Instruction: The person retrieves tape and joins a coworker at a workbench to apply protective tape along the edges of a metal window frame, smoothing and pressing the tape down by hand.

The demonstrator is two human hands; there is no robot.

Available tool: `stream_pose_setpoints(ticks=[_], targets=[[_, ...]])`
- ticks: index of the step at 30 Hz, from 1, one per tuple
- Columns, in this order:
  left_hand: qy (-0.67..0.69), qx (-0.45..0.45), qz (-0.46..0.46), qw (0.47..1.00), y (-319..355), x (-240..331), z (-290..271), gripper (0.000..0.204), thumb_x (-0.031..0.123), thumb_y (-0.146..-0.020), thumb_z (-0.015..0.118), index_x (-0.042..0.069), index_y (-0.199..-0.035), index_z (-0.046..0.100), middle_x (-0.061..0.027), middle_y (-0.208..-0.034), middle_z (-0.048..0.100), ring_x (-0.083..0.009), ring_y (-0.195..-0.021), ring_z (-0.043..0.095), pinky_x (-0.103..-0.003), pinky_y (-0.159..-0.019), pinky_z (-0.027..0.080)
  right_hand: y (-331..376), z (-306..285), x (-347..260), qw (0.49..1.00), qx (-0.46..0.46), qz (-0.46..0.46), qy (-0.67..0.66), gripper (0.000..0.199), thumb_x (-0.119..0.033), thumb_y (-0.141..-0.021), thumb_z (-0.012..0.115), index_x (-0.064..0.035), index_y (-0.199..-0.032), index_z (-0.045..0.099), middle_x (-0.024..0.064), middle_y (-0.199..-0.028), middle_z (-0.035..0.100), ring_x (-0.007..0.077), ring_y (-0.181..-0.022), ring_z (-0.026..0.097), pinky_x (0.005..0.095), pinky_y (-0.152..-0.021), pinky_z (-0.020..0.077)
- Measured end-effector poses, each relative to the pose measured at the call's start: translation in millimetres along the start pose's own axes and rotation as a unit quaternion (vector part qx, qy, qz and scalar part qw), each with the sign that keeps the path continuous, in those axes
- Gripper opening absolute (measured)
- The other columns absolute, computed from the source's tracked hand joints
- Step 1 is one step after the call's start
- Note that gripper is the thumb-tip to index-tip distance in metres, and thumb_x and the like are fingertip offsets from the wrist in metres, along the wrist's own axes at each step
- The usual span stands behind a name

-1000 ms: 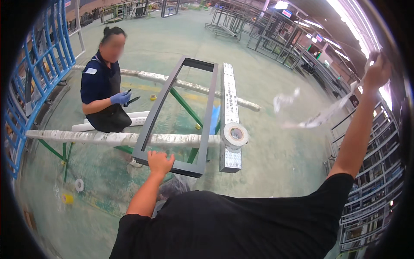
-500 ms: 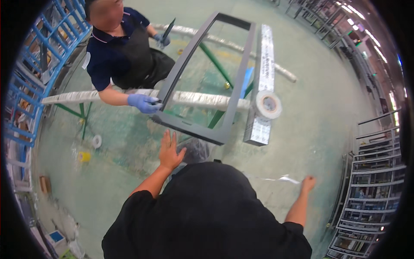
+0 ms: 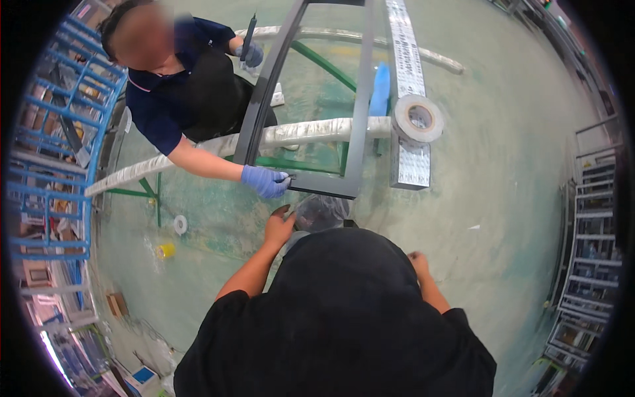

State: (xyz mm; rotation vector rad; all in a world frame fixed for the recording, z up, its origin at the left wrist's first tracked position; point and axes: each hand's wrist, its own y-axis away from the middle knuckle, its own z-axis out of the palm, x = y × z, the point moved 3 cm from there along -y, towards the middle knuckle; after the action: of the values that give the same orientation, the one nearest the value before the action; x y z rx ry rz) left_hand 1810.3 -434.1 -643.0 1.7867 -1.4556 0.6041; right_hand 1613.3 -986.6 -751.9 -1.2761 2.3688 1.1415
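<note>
My left hand (image 3: 278, 228) is raised in front of my chest with its fingers apart, beside a crumpled bundle of clear film (image 3: 322, 212). It is just below the near corner of a dark grey metal frame (image 3: 360, 119). My right hand (image 3: 418, 261) is curled low against my black shirt, partly hidden, and I cannot tell its grip. A co-worker's blue-gloved hand (image 3: 264, 182) rests on the frame's near corner. Their other gloved hand (image 3: 251, 53) holds a dark tool at the frame's left rail.
The frame lies on film-wrapped beams (image 3: 297, 135) over green trestles (image 3: 284, 162). A tape roll (image 3: 418, 118) sits on a wrapped flat bar (image 3: 407, 86). Blue racks (image 3: 53, 145) stand left, grey racks (image 3: 592, 218) right. Small tape rolls (image 3: 180, 225) lie on the floor.
My right arm came down from high on the right to my side. My left hand left the frame edge. The co-worker's gloved hand moved to the frame's near corner.
</note>
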Motion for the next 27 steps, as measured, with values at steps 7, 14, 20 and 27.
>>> stream_pose_setpoints(ticks=[7, 14, 20, 27], targets=[[0.043, 0.010, 0.014, 0.999, -2, 42, 7, 0.051, 0.035, -0.100, 0.074, -0.001, -0.136, 0.074, -0.0254, -0.133, 0.076, -0.0398, -0.122, 0.074, -0.045, -0.103, 0.057, -43, -43, -15, 0.967, 0.064, 0.094, -0.226, 0.026, -0.023, -0.101, 0.073, 0.0028, -0.106, 0.075, 0.0091, -0.074, 0.070, 0.0197, -0.059, 0.069, 0.0352, -0.053, 0.0584], [0.079, 0.045, 0.018, 0.996, 22, 30, 4, 0.048, 0.032, -0.099, 0.076, -0.001, -0.134, 0.075, -0.0247, -0.130, 0.077, -0.0381, -0.120, 0.074, -0.043, -0.103, 0.056, -14, 4, 2, 0.997, 0.013, 0.065, -0.044, 0.034, -0.029, -0.092, 0.080, 0.0039, -0.099, 0.078, 0.0188, -0.079, 0.077, 0.0268, -0.070, 0.076, 0.0430, -0.067, 0.0600], [0.052, 0.050, 0.012, 0.997, 38, 35, -6, 0.048, 0.033, -0.099, 0.076, 0.000, -0.133, 0.075, -0.0247, -0.129, 0.077, -0.0384, -0.122, 0.073, -0.043, -0.104, 0.055, -6, 25, 6, 0.998, -0.062, -0.033, 0.005, 0.034, -0.029, -0.087, 0.079, 0.0017, -0.100, 0.081, 0.0294, -0.096, 0.078, 0.0432, -0.097, 0.079, 0.0482, -0.084, 0.0589], [0.057, 0.049, 0.030, 0.997, 38, 56, -9, 0.047, 0.032, -0.099, 0.076, 0.001, -0.133, 0.075, -0.0242, -0.129, 0.076, -0.0387, -0.124, 0.072, -0.043, -0.107, 0.055, -28, 4, -29, 0.999, -0.027, 0.011, 0.013, 0.034, -0.029, -0.092, 0.078, 0.0022, -0.104, 0.081, 0.0226, -0.088, 0.080, 0.0336, -0.086, 0.080, 0.0449, -0.081, 0.0617]])
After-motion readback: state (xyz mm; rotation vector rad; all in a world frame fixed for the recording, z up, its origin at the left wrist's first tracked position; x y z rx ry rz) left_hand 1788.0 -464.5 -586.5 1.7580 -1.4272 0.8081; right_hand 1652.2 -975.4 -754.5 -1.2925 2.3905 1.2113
